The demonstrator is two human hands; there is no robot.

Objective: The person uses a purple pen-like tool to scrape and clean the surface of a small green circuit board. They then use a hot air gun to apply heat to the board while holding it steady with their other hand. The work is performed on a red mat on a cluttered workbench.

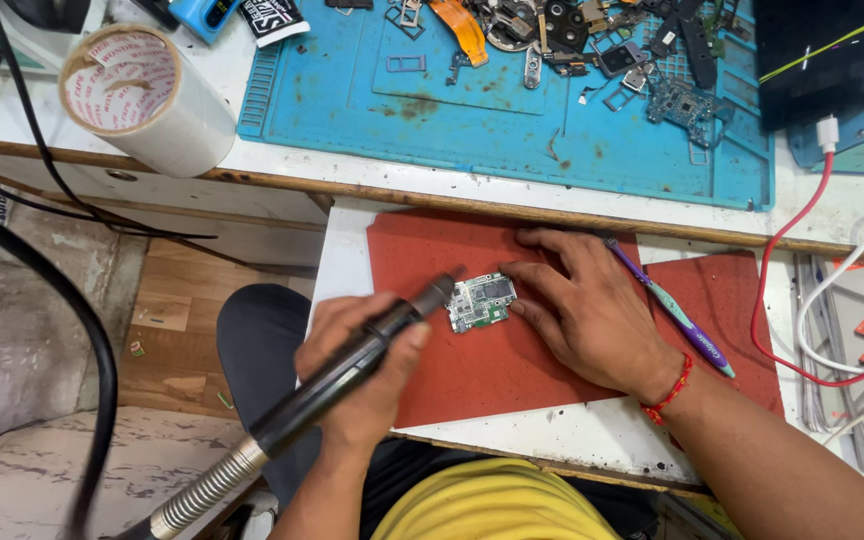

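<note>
A small green rectangular circuit board with silver shields (481, 301) is seen lying flat on the rust-red rubber mat (472, 370), near the mat's middle. It is pinned at its right edge by the fingertips of the right hand (592, 310), which is spread flat with nothing gripped. The left hand (367, 365) is wrapped tightly round a black cylindrical hot-air handpiece with a ribbed metal hose (337, 375), its dark nozzle aimed at the board's left edge, just beside it.

Risk is judged to lie in that closeness: the right fingertips touch the board, so a slight swing of the nozzle could scorch them, and a light board held at one edge only could be shifted or tilted. The hose trails off the front of the bench (572, 440) and could drag on the handpiece.

Open mat is left in front of the board and to its left. To the right, a purple-and-green plastic toothbrush (677, 320) lies diagonally beside the right hand, with red and white cables (782, 330) crowding the mat's right border.
</note>
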